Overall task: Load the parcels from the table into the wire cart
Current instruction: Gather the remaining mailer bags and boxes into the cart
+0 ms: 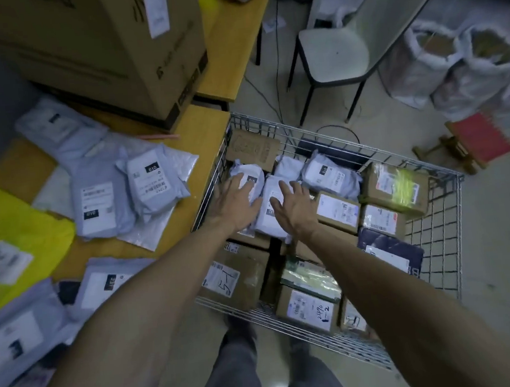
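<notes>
Parcels (142, 187) lie on the table (208, 129) at nine o'clock — left hand (238, 201) and right hand (296, 209) rest flat, gripping nothing, on poly mailers (265, 221) in the wire cart (436, 233); slick bags may slide.

We can read 010 on a black tag (152, 169) on a grey bag (158, 198) on the table (208, 129), and again on a second grey bag (331, 179) in the wire cart (436, 236). A brown box (248, 274) says 5-1 in pen. The near box (307, 309) says 249-something, then 2.
</notes>
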